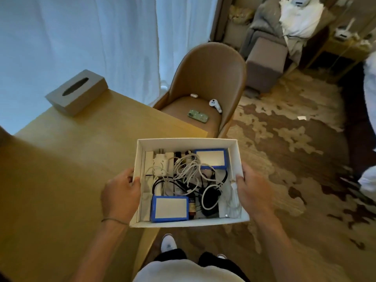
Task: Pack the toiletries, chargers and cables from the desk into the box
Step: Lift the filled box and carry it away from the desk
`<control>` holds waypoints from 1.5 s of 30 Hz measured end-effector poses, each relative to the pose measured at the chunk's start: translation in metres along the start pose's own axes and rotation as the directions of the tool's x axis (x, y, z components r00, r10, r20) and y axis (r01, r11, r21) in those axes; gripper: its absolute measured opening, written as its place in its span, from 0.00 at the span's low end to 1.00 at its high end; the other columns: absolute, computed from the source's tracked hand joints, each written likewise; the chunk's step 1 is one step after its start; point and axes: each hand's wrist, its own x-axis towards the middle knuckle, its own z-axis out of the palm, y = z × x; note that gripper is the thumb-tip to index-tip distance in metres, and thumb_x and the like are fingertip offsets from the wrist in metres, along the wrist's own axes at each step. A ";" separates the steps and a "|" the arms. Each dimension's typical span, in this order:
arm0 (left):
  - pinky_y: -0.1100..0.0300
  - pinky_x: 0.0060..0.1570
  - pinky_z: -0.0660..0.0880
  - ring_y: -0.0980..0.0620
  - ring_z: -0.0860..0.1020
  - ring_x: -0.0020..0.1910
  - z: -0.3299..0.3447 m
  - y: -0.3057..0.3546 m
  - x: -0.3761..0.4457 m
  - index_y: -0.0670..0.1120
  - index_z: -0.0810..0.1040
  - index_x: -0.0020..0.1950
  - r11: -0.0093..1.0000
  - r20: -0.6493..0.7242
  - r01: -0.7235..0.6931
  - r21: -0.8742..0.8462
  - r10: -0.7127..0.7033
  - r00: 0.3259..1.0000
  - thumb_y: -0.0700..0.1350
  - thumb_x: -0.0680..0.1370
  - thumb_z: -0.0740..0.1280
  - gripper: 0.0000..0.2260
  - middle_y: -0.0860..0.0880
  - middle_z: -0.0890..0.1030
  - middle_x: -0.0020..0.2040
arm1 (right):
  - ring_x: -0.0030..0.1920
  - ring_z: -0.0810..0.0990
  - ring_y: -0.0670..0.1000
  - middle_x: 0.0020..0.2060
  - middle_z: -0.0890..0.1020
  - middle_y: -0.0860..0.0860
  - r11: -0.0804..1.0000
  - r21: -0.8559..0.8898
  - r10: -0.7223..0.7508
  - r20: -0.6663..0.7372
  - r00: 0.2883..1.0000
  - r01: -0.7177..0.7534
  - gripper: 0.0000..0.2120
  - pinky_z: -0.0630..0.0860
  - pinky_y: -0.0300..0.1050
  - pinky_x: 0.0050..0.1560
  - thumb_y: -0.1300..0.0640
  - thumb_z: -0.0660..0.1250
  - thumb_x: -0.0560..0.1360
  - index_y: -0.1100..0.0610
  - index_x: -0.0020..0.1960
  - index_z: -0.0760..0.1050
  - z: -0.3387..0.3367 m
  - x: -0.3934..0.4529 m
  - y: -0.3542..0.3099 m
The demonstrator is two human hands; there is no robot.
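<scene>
A grey tissue box sits at the far corner of the wooden desk. Just beyond the desk stands a tan leather chair; on its seat lie a green phone, a white handheld controller and a small white object. Sheer white curtains hang behind. A patterned brown carpet covers the floor, with a grey ottoman further back.

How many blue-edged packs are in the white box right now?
2. One blue-edged pack lies at the far right of the white box; the other sits at the near edge, left of centre. Tangled cables could hide more.
</scene>
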 end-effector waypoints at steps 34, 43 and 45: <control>0.64 0.31 0.75 0.58 0.80 0.33 0.267 0.377 -0.413 0.54 0.82 0.61 0.558 0.498 -0.763 -0.325 0.787 0.364 0.46 0.80 0.66 0.12 0.56 0.84 0.41 | 0.57 0.82 0.58 0.62 0.83 0.55 0.447 0.352 0.870 -0.385 0.309 -0.822 0.19 0.78 0.50 0.53 0.55 0.61 0.83 0.55 0.73 0.72 -0.220 -0.455 0.426; 0.64 0.29 0.73 0.61 0.78 0.31 0.326 0.452 -0.547 0.55 0.82 0.62 0.395 0.579 -0.780 -0.486 0.814 0.051 0.46 0.80 0.66 0.13 0.59 0.79 0.37 | 0.47 0.83 0.54 0.54 0.85 0.53 0.168 0.497 0.902 -0.425 -0.070 -0.851 0.19 0.83 0.55 0.47 0.55 0.62 0.83 0.53 0.73 0.72 -0.230 -0.561 0.475; 0.62 0.30 0.74 0.60 0.78 0.31 0.337 0.467 -0.581 0.54 0.82 0.62 0.363 0.597 -0.779 -0.511 0.802 -0.018 0.45 0.80 0.66 0.12 0.58 0.80 0.36 | 0.41 0.81 0.50 0.50 0.86 0.53 0.117 0.513 0.885 -0.442 -0.145 -0.850 0.17 0.80 0.49 0.39 0.56 0.63 0.82 0.53 0.71 0.74 -0.232 -0.582 0.489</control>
